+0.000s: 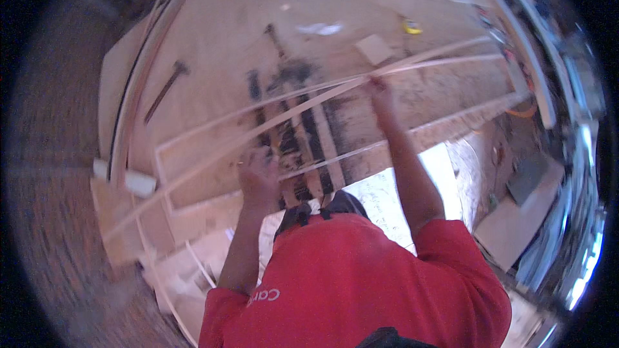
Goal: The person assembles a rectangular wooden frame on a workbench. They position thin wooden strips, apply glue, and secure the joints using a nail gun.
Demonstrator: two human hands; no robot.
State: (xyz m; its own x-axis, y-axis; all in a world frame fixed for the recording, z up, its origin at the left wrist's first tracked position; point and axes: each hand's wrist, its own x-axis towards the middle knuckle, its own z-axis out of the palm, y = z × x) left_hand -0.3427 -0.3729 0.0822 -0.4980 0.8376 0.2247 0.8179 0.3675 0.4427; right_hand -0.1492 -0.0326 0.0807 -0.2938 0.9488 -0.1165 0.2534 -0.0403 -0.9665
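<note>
A long, pale wooden strip (pixel 296 115) runs slantwise over the worktable, from low on the left to the far right. My right hand (pixel 382 95) is closed on it, a little right of the middle. Beneath the strip lies a long, flat frame of thin wooden strips (pixel 451 59), with dark-stained patches (pixel 303 100) showing inside it. My left hand (pixel 259 169) hovers over the frame's near left part, below the long strip. Motion blur smears its fingers, so whether it holds anything does not show.
Two hammers lie beyond the frame, one on the left (pixel 166 92) and one nearer the middle (pixel 275 40). Farther right are a square wooden piece (pixel 374 49) and a yellow tape measure (pixel 411 26). Long curved-looking boards (pixel 145 71) border the left side; more boards (pixel 525 58) stand right.
</note>
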